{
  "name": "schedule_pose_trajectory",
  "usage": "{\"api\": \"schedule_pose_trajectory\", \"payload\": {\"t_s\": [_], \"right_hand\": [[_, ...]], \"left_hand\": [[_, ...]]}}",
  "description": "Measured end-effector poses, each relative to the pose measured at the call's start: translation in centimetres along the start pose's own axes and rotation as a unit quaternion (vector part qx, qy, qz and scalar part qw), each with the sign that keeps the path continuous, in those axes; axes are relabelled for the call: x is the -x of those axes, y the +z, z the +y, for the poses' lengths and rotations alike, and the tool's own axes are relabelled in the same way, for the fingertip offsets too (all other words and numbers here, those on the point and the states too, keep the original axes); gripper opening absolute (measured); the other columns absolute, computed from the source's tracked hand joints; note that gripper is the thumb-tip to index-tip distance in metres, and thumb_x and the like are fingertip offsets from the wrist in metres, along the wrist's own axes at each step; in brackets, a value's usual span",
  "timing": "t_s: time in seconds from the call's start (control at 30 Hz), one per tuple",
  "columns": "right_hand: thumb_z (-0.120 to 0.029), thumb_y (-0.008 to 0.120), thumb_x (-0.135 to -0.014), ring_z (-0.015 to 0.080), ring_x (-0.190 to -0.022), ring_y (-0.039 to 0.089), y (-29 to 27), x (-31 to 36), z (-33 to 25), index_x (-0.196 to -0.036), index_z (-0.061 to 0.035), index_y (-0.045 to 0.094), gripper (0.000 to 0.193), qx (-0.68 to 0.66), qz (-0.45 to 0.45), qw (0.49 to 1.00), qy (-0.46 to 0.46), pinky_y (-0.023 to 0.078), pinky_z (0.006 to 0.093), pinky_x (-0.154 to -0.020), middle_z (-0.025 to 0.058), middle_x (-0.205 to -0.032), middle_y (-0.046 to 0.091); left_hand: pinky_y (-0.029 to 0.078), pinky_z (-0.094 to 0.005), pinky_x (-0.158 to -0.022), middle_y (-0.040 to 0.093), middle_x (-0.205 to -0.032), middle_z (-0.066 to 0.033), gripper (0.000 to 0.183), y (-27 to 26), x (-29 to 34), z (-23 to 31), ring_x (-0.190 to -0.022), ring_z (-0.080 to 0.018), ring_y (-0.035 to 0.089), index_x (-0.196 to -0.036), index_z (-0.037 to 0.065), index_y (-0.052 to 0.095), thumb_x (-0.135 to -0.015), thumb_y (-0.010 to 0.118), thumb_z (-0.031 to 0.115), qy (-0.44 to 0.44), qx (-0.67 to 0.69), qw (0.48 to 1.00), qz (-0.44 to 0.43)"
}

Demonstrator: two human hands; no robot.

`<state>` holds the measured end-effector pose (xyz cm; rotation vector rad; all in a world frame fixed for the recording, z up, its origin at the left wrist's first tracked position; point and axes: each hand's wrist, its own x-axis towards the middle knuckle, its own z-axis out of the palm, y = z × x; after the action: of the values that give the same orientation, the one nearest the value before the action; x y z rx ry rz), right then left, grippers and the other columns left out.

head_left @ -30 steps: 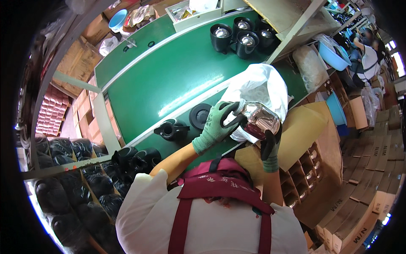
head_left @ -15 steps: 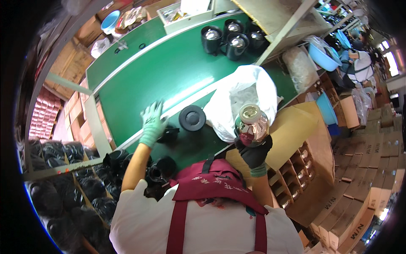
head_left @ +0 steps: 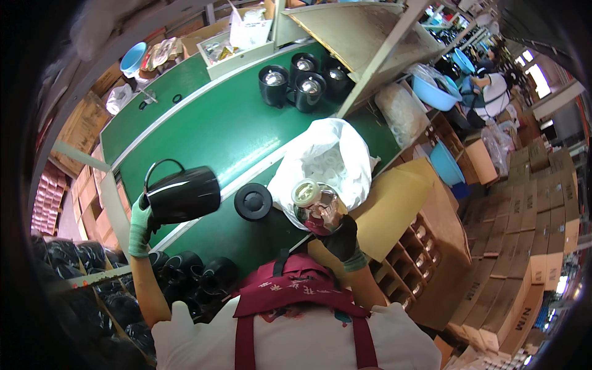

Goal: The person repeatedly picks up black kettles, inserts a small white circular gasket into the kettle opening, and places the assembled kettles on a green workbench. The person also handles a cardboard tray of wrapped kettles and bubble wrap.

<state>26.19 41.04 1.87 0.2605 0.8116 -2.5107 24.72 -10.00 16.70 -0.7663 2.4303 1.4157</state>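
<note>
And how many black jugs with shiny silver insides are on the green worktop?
4, clustered on the worktop: left jug, back jug, front jug and right jug, beside the tan board. More may hide behind it.

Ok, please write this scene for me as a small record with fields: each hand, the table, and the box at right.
Left hand: gloved, holding a black jug, tilted well over
Right hand: gloved, holding a silver bottle
Between hands: black lid on the green table
Behind bottle: open white bag
Far side: four dark jugs
Right: divided box, shiny pieces in some slots
</note>
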Motion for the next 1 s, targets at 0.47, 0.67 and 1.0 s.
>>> {"api": "schedule_pose_trajectory", "payload": {"t_s": [0.47,0.67,1.0], "right_hand": [[-0.015,0.068,-0.092,0.0179,-0.121,0.056,9.0,-5.0,-3.6,-0.139,-0.0025,0.051,0.051,0.435,-0.135,0.889,0.037,0.046,0.0355,-0.105,0.0093,-0.134,0.059],[-0.013,0.072,-0.088,0.018,-0.122,0.055,8.7,-6.8,-3.6,-0.136,-0.0039,0.054,0.052,0.555,-0.188,0.81,-0.02,0.043,0.035,-0.107,0.0084,-0.134,0.06],[-0.002,0.071,-0.086,0.0179,-0.111,0.058,14.7,-13.1,-3.8,-0.136,-0.002,0.045,0.057,0.528,-0.216,0.815,-0.105,0.048,0.0311,-0.096,0.0078,-0.127,0.057]], "left_hand": [[0.05,-0.034,-0.098,0.066,-0.125,-0.0074,0.064,10.3,3.7,3.6,-0.109,-0.0162,0.062,-0.139,0.002,0.056,-0.08,0.08,0.012,0.208,0.182,0.916,-0.291],[0.048,-0.0375,-0.102,0.064,-0.13,-0.0157,0.071,10.6,2.8,4.2,-0.115,-0.0288,0.064,-0.144,0.01,0.053,-0.078,0.079,0.012,0.361,0.077,0.903,-0.218],[0.049,-0.0345,-0.098,0.07,-0.121,-0.0122,0.054,11.6,-0.7,0.2,-0.108,-0.0145,0.063,-0.131,0.0,0.061,-0.083,0.077,0.019,0.186,0.233,0.954,0.013]]}}
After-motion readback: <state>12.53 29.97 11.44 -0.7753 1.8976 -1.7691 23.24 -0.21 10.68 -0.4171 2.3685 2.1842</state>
